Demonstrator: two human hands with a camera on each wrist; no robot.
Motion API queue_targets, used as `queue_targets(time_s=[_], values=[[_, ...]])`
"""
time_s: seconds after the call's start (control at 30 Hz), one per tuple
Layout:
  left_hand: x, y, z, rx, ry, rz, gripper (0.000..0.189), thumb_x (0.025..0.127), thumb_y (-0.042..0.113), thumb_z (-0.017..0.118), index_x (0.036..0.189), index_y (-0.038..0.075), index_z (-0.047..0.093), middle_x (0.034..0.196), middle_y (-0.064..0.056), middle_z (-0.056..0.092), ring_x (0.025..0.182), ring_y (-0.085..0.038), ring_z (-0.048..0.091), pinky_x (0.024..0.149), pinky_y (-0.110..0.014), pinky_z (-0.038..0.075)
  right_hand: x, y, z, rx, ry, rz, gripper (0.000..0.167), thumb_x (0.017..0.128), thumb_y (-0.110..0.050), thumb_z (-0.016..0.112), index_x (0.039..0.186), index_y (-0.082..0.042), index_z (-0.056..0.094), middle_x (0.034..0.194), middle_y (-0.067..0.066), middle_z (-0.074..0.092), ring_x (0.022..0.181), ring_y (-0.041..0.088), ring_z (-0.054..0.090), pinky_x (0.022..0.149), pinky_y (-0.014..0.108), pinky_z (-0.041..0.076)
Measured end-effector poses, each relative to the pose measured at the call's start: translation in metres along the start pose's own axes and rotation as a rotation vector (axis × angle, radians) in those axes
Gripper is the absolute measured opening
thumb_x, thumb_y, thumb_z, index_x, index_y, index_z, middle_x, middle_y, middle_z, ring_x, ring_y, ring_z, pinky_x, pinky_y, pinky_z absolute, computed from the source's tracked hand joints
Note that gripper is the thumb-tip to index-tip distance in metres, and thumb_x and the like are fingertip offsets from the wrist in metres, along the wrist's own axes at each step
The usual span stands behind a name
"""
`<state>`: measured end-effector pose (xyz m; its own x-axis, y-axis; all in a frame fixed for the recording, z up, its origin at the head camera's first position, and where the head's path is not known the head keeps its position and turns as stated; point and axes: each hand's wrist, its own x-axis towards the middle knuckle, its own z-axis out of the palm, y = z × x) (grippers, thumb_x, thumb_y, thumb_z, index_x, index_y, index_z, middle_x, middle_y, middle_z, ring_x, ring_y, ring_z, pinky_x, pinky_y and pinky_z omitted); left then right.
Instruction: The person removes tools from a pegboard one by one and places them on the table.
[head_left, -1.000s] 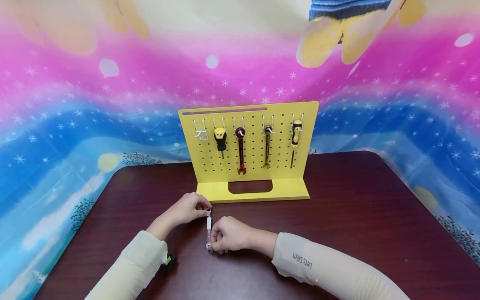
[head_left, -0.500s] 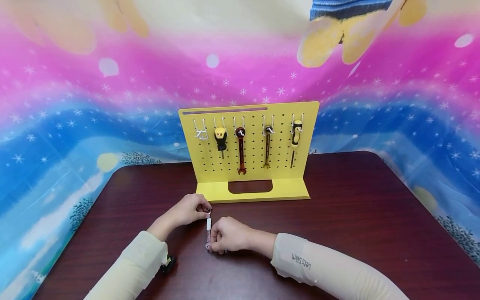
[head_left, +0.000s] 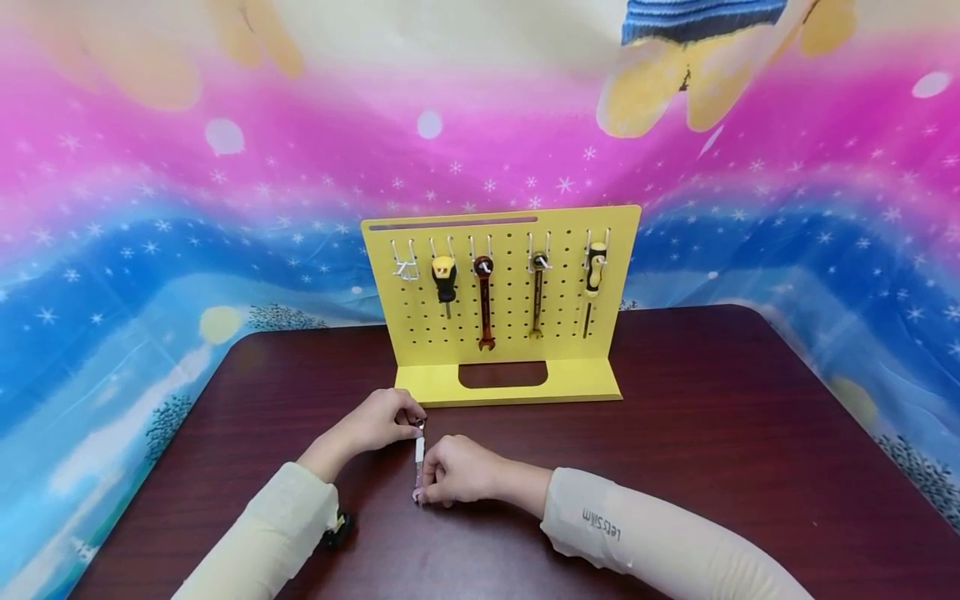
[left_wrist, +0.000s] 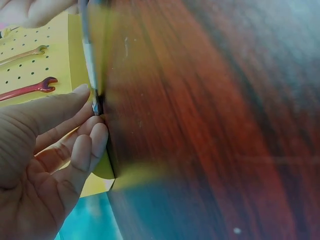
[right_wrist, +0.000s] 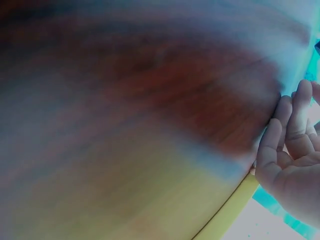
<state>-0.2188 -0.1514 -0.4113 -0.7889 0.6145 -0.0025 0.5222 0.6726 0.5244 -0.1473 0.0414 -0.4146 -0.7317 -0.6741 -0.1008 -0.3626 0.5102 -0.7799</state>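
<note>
Trainee: Where is the small wrench?

Instructor: On the counter or just above it; the views do not settle which. It sits nearer the left edge than the right, well in from the far edge, just in front of the front-left corner of the yellow pegboard stand. Its length points roughly toward the far edge.

Trainee: State the condition of each hand.

Instructor: The left hand pinches the far end between thumb and fingers. The right hand pinches the near end, and its fingertips partly hide that end. The white band along the middle is uncovered.

Trainee: How is this two-ended hold best done?

Instructor: As a judgement: keep both pinches light and at equal height. Shift or turn both ends together, so that neither drags nor twists. Before freeing one end, confirm a firm pinch on the other; so slim a part could roll out of the fingertips.

Trainee: Any clearance to observe?

Instructor: Yes. The left fingers are just beside the stand's front edge. Avoid nudging it: the red wrench and the gold wrench hang there on hooks and could swing.
</note>
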Motion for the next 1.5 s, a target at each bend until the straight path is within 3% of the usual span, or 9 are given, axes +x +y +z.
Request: queue_targets(time_s=[0.1,0.27,0.57,0.73,0.87,1.13,1.3,1.37,1.5], values=[[0.0,0.0,0.0,0.006,0.0,-0.005,0.016,0.084,0.007,0.077,0.099,0.001,0.075,0.089,-0.005,0.068,0.075,-0.007,0.06,0.065,-0.019,0.051,0.0,0.002,-0.001,0.026,0.005,0.011,0.011,0.084,-0.004,0.075,0.075,-0.007,0.07,0.055,0.012,0.065,0.041,0.001,0.048,0.041,0.013,0.035],[0.002,0.001,-0.001,0.009,-0.004,-0.019,0.017,0.084,0.009,0.077,0.1,0.001,0.075,0.089,-0.004,0.07,0.075,-0.007,0.061,0.066,-0.02,0.052,-0.001,0.003,-0.008,0.045,-0.009,0.023,0.009,0.085,-0.003,0.073,0.078,-0.007,0.068,0.06,0.013,0.068,0.045,0.007,0.052,0.043,0.014,0.04],[0.0,0.001,-0.01,0.006,-0.012,-0.024,0.016,0.086,0.008,0.075,0.102,0.003,0.076,0.091,-0.004,0.075,0.077,-0.009,0.063,0.068,-0.023,0.053,-0.002,0.013,-0.03,0.039,0.055,0.012,0.005,0.084,-0.002,0.073,0.088,0.0,0.07,0.071,0.007,0.071,0.055,0.004,0.054,0.051,0.015,0.045],[-0.002,0.006,-0.021,0.02,-0.007,-0.055,0.02,0.088,0.01,0.075,0.106,0.002,0.075,0.094,-0.005,0.075,0.082,-0.012,0.064,0.074,-0.028,0.055,-0.004,0.017,-0.047,0.053,0.119,0.035,0.014,0.087,-0.007,0.072,0.098,0.0,0.069,0.08,0.005,0.072,0.068,0.007,0.062,0.067,0.02,0.053],[-0.003,0.011,-0.037,0.046,0.008,-0.057,0.023,0.088,0.012,0.074,0.108,0.001,0.074,0.099,-0.008,0.075,0.087,-0.017,0.067,0.078,-0.034,0.058,-0.003,0.021,-0.064,0.063,0.195,0.028,0.017,0.089,-0.009,0.072,0.103,0.001,0.069,0.087,0.006,0.073,0.079,0.01,0.067,0.081,0.024,0.056],[-0.004,0.025,-0.087,0.094,0.036,-0.028,0.022,0.092,0.013,0.07,0.111,0.003,0.074,0.105,-0.01,0.076,0.096,-0.023,0.07,0.086,-0.043,0.058,0.004,0.031,-0.087,0.187,0.379,0.086,0.019,0.091,-0.011,0.07,0.106,0.0,0.07,0.097,0.009,0.073,0.089,0.015,0.067,0.08,0.027,0.056],[-0.003,0.044,-0.113,0.096,0.077,-0.029,0.025,0.094,0.014,0.068,0.117,0.003,0.072,0.104,-0.008,0.076,0.096,-0.022,0.071,0.087,-0.044,0.058,0.013,0.037,-0.091,0.307,0.453,0.135,0.023,0.093,-0.012,0.07,0.11,0.002,0.07,0.102,0.015,0.074,0.097,0.031,0.071,0.085,0.033,0.058],[0.0,0.054,-0.121,0.104,0.088,-0.007,0.026,0.094,0.013,0.068,0.118,0.003,0.071,0.103,-0.008,0.076,0.094,-0.022,0.071,0.099,-0.047,0.053,0.016,0.037,-0.091,0.349,0.481,0.142,0.024,0.093,-0.012,0.07,0.111,0.003,0.069,0.104,0.017,0.074,0.1,0.036,0.07,0.089,0.037,0.059],[0.009,0.072,-0.134,0.123,0.111,0.039,0.025,0.094,0.013,0.069,0.118,0.004,0.072,0.101,-0.007,0.076,0.092,-0.02,0.071,0.098,-0.047,0.054,0.023,0.039,-0.089,0.388,0.536,0.15,0.023,0.094,-0.014,0.069,0.111,0.001,0.07,0.107,0.018,0.073,0.101,0.039,0.069,0.09,0.042,0.058]])
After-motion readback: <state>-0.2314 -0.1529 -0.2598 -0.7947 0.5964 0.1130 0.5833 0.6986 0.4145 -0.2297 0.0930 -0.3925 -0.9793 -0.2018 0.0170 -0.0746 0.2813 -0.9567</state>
